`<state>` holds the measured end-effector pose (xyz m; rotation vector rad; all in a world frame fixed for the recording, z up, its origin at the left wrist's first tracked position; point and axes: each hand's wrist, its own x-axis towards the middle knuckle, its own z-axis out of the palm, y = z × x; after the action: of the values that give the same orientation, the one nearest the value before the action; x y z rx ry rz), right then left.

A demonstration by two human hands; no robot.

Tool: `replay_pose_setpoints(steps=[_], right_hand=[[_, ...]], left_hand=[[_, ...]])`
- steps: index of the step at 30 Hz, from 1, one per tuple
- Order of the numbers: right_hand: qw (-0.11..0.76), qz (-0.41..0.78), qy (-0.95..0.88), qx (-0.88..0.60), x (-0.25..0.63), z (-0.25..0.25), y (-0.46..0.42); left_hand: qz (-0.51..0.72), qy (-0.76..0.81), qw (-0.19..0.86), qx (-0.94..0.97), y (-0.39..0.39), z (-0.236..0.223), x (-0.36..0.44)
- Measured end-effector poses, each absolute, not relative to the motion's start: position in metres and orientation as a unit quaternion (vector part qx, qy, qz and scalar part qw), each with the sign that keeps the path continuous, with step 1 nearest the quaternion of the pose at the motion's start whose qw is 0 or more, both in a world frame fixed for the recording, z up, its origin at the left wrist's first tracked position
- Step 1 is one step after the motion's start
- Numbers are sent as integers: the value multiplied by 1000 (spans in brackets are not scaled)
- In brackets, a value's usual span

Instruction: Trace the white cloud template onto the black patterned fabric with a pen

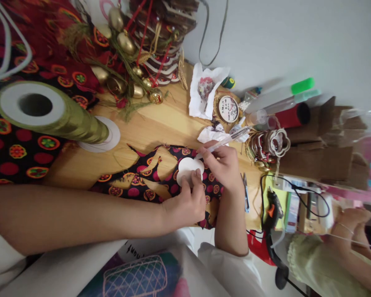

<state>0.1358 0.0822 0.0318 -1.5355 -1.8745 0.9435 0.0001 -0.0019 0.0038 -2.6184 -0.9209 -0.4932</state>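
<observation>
My left hand (191,200) has its fingers curled and presses a white flower-shaped piece (188,166) down on a cut-up scrap of dark patterned fabric (133,192). The fabric has pink dots and orange-rimmed motifs, and wood shows through its cut-out holes. A clear-barrelled pen (222,142) is gripped in my right hand (221,163), slanting up to the right. Its tip lies at the upper right edge of the white piece; whether it touches the fabric I cannot tell. Small blue-handled scissors (246,193) lie to the right of my right wrist.
On the left stands a roll of green ribbon (77,119) over more patterned cloth (6,161). Gold bells (126,43) and crumpled white paper (200,101) sit behind. To the right are a cardboard box (321,165), a glue gun (273,208) and another person's arm (343,247).
</observation>
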Motion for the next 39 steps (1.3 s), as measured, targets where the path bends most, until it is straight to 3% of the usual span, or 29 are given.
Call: replay_pose_setpoints(steps=[21,39], right_hand=[[237,455,-678,-527,151,29,87],[259,417,-693,-528,155,30,89]], left_hand=[[-146,-295,176,-928,1,7,-2],[-136,-291,190,-928,1,5,-3]])
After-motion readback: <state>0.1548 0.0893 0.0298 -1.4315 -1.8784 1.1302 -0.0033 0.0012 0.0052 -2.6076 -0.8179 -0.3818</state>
